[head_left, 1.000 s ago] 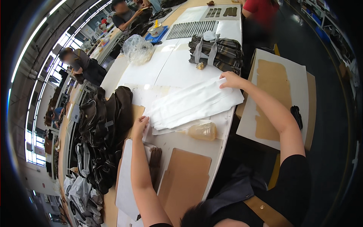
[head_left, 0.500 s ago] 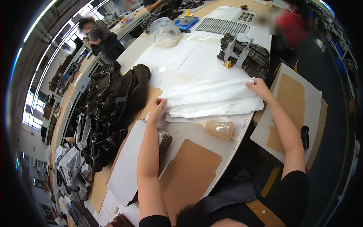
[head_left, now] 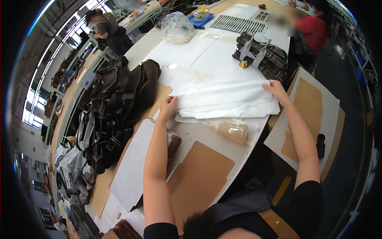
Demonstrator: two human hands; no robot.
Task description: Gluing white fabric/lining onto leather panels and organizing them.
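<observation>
Long white fabric strips [head_left: 225,100] are pinched at opposite ends by left fingers [head_left: 171,99] and right fingers [head_left: 267,85]; tension is best applied evenly.

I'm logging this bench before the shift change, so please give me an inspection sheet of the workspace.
Surface: white-topped table, with marks near the middle.
Work pieces: overlapping white sheets lie between the hands.
Clutter: bottle on its side, brown panel, dark fabric pile, clear plastic bag, tied plaid bundle.
Left hand: fingers drawn together at the sheets' left end; grip unclear.
Right hand: pinches the sheets' upper right corner.
Cables: nothing seen near the hands.
Surroundings: a person in red at the far right; another person stands at the left.
</observation>
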